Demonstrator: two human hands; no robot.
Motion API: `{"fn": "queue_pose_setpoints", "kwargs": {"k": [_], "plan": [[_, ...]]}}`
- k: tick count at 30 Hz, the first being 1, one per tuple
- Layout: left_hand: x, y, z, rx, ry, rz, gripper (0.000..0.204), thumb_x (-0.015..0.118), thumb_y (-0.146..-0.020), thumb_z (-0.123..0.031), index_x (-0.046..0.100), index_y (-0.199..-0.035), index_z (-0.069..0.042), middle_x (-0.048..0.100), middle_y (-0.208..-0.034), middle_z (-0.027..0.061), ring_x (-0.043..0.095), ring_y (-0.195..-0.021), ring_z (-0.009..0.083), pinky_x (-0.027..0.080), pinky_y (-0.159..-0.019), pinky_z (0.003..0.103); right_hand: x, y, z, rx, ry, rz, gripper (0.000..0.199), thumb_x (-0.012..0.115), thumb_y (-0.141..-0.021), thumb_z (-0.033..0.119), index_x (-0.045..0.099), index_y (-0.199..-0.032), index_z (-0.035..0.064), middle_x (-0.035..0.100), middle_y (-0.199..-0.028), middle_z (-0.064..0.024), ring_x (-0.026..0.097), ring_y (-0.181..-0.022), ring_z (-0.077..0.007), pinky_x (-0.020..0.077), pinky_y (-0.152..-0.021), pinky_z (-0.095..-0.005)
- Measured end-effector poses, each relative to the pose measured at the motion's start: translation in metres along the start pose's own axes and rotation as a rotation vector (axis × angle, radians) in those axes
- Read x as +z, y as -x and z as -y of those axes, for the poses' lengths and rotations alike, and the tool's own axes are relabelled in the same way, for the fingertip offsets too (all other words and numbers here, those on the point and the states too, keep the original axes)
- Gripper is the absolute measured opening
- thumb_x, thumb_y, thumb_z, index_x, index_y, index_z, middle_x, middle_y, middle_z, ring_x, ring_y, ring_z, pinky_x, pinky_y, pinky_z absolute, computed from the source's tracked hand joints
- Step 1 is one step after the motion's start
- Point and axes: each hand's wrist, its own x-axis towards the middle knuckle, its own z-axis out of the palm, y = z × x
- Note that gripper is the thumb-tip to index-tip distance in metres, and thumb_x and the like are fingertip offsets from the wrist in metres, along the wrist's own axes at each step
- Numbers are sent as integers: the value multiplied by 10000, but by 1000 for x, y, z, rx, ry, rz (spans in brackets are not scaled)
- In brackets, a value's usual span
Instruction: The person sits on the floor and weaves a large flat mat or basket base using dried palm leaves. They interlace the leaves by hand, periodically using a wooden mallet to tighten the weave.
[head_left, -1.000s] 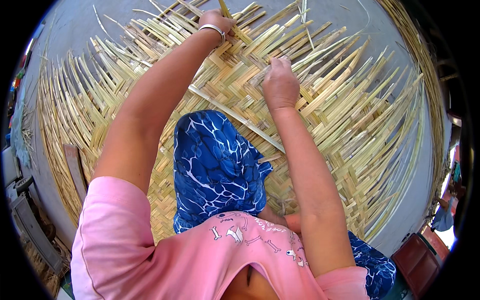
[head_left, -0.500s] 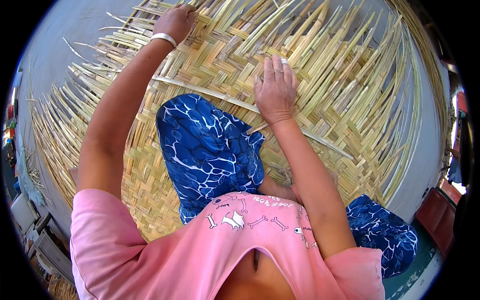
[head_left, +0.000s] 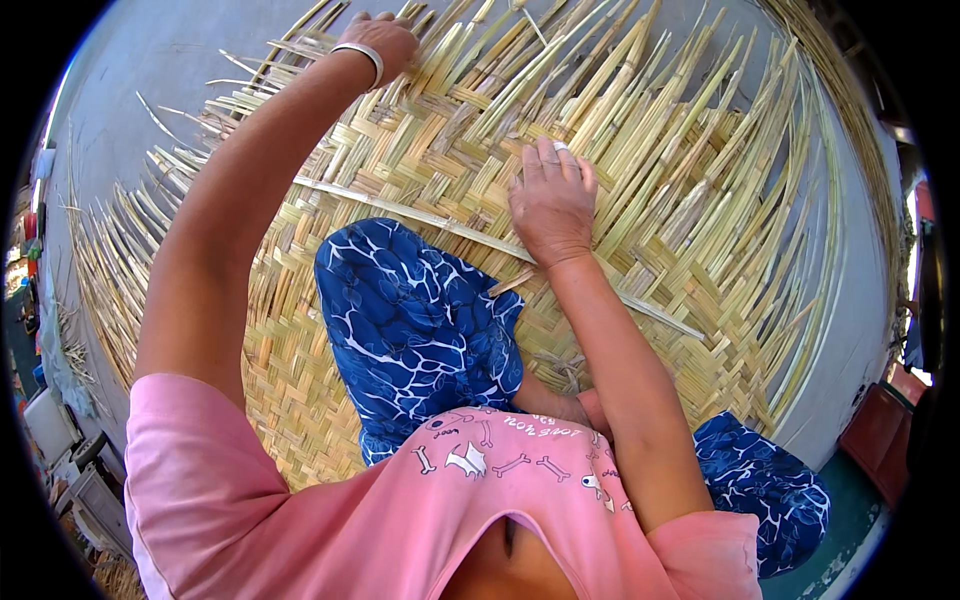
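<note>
A woven mat (head_left: 300, 385) of flat, pale yellow-green split strips spreads before and under me, its unwoven strip ends fanning out. My left hand (head_left: 385, 42), a light band at its wrist, reaches the mat's far edge at upper left. Its fingers curl down among the strip ends; whatever they hold is hidden behind the hand. My right hand (head_left: 553, 203), ringed on one finger, rests palm down on the weave, fingers slightly bent and apart. One long pale strip (head_left: 410, 212) lies slantwise across the mat and passes beneath my right wrist.
My bent knee in blue patterned cloth (head_left: 415, 330) presses on the mat's near middle. Loose strips (head_left: 760, 270) splay to the right over the grey floor (head_left: 160, 75). A bundle of long thin strips (head_left: 835, 95) lies at far right, and a dark red object (head_left: 880, 440) stands at lower right.
My left hand has moved right and farther away along the strip ends. My right hand stays near its place, its fingers now more bent. The view has shifted slightly.
</note>
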Motion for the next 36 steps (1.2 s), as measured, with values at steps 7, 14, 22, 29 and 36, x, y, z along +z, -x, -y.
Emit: {"fn": "queue_pose_setpoints", "kwargs": {"k": [7, 14, 22, 29, 36], "plan": [[-1, -30, -88, -40, 826, -344, 392, 666, -808, -353, 613, -1010, -21, 676, -875, 130, 639, -774, 291, 502, -711, 379, -20, -57, -36, 281, -408, -53, 313, 489, -861, 109, 565, -1147, 8, 634, -1058, -168, 605, -966, -329, 475, -867, -361], [-40, -86, -111, -113, 1242, 163, 536, 787, -695, -361, 603, -1009, 32, 676, -871, 153, 664, -751, 192, 516, -672, 297, -5, -119, -71, 802, -1281, -86, 390, 440, -913, 195, 490, -1234, -22, 606, -1107, -139, 595, -971, -252, 471, -856, -323], [-37, -139, -75, 100, 1443, -642, 427, 661, -808, -202, 577, -1177, -5, 645, -992, 183, 637, -849, 290, 520, -751, 368, -38, -129, -60, 754, -1765, 17, 419, 437, -937, 435, 530, -1141, 81, 607, -1001, -94, 579, -906, -182, 457, -816, -336], [29, -77, -10, -247, 587, -381, 379, 584, -864, -394, 632, -1048, -66, 677, -983, 125, 642, -955, 269, 479, -861, 429, -11, -50, -41, 308, -561, 10, 356, 509, -868, 174, 540, -1181, 7, 575, -1180, -160, 529, -1099, -307, 387, -974, -372], [19, 0, 10, -189, 194, 63, 413, 492, -895, -502, 661, -1003, -140, 678, -949, 64, 605, -974, 242, 382, -864, 431, 1, -8, -22, -35, -52, 69, 402, 549, -797, 153, 553, -1185, 51, 500, -1299, -111, 428, -1215, -290, 324, -1023, -422]]}}
